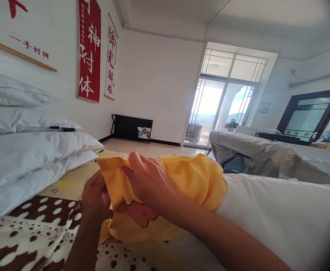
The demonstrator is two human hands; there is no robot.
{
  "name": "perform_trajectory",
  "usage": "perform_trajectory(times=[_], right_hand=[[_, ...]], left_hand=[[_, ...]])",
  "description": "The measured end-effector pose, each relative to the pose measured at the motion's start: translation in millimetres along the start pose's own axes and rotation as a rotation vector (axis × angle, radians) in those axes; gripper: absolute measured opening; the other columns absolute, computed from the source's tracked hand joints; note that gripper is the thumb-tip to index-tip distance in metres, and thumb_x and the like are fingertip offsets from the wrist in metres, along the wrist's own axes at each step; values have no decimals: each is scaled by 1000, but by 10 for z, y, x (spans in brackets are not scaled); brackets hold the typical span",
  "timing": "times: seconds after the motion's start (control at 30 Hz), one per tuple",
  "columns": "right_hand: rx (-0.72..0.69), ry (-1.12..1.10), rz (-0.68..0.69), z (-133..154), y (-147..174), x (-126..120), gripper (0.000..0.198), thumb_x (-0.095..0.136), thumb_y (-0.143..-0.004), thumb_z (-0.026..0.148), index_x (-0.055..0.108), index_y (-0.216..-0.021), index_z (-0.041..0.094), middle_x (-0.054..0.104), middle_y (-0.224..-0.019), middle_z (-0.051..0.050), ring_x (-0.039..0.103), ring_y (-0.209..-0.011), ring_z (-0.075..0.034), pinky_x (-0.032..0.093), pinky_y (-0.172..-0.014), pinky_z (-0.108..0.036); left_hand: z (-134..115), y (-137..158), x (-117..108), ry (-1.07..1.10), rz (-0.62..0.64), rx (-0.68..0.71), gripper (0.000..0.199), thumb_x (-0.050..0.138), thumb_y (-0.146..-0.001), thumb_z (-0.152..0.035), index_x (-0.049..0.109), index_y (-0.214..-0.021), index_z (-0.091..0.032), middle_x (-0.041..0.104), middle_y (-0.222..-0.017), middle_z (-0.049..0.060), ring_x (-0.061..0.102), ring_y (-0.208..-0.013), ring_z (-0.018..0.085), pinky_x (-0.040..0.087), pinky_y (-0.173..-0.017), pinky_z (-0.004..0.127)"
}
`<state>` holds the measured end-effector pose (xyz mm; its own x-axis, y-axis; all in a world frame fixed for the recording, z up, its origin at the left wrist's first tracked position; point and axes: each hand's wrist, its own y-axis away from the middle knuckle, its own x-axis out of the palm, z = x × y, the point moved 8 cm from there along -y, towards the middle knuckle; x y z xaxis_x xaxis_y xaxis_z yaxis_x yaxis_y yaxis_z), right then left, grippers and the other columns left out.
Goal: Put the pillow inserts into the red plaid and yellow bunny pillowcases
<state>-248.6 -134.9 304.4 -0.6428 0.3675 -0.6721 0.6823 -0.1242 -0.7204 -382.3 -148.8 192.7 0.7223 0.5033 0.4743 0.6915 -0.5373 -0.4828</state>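
Right hand [150, 180] pinches yellow pillowcase [196, 175] at its left end, left hand [95, 194] beside, grip hidden; white pillow [272, 207] stretches rightward.

Left grip: a bare hand [95, 195], slim in outline, its fingers partly hidden
Left wrist: uncovered [90, 217], a little narrower than the hand
Left forearm: bare [82, 244] to the bottom edge of the view, a straight, slender shape
Right grip: a bare hand [150, 180], the back in plain sight, fingertips hidden
Right knuckles: soft, rounded bumps [136, 159]
Right wrist: uncovered [179, 206], smooth along its upper side
Right forearm: bare [224, 229] to the bottom edge, long and smooth, appearing broader away from the wrist
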Motion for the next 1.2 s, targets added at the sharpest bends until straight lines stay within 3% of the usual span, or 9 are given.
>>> perform_trajectory(times=[0.1,0.27,0.33,0.53,0.77,0.87,1.0,1.1,1.2], right_hand=[[93,-25,68,-197,-81,86,19,39,-95,36,46,-85,22,59,-66,2,48,-51,-13,18,-51,-25],[239,-45,89,-530,-192,33,21,39,-94,37,46,-81,22,51,-57,3,45,-52,-13,18,-52,-24],[258,-70,42,-640,-221,-42,23,38,-94,37,44,-78,22,46,-56,4,42,-53,-13,19,-53,-24],[269,-166,-69,-925,-277,-294,33,43,-91,42,40,-65,21,41,-56,4,36,-55,-11,25,-57,-25],[309,-375,-69,-1165,-279,-435,45,53,-81,55,38,-57,19,36,-54,5,33,-54,-9,25,-53,-26],[279,-365,-71,-1148,-271,-426,45,55,-80,53,36,-56,20,33,-53,6,30,-53,-9,26,-54,-26],[267,-328,-77,-1109,-261,-418,42,53,-82,52,38,-58,20,36,-53,6,30,-54,-9,29,-58,-26],[263,-302,-84,-1107,-259,-441,41,52,-82,50,39,-59,20,36,-53,6,31,-54,-9,29,-60,-26],[267,-301,-99,-1132,-258,-476,41,53,-82,50,40,-58,20,35,-53,6,31,-54,-9,30,-60,-25]], left_hand=[[-158,-39,106,-32,161,44,40,69,-66,-50,67,-88,-17,66,-79,7,60,-78,23,46,-64,28],[-162,64,418,-612,558,193,16,68,-74,-34,68,-79,-19,65,-91,7,59,-91,24,46,-79,29],[-123,118,524,-737,611,267,13,63,-79,-32,68,-78,-20,65,-98,7,59,-94,23,45,-80,28],[-13,158,639,-608,596,296,21,53,-87,-29,63,-72,-17,61,-72,2,53,-68,15,41,-66,24],[562,83,517,47,495,-262,31,70,-69,-44,61,-68,-13,54,-58,-1,46,-52,10,32,-50,21],[762,62,526,169,477,-380,34,74,-62,-44,64,-73,-13,57,-59,0,50,-54,12,37,-53,22],[692,-101,470,121,480,-172,30,64,-77,-45,61,-71,-15,57,-62,0,48,-56,10,39,-57,21],[561,-143,492,-13,547,-8,27,60,-81,-42,63,-94,-18,64,-84,4,56,-76,15,45,-72,25],[575,-83,595,-170,646,2,34,64,-78,-38,62,-106,-18,66,-97,8,58,-93,22,46,-80,28]])
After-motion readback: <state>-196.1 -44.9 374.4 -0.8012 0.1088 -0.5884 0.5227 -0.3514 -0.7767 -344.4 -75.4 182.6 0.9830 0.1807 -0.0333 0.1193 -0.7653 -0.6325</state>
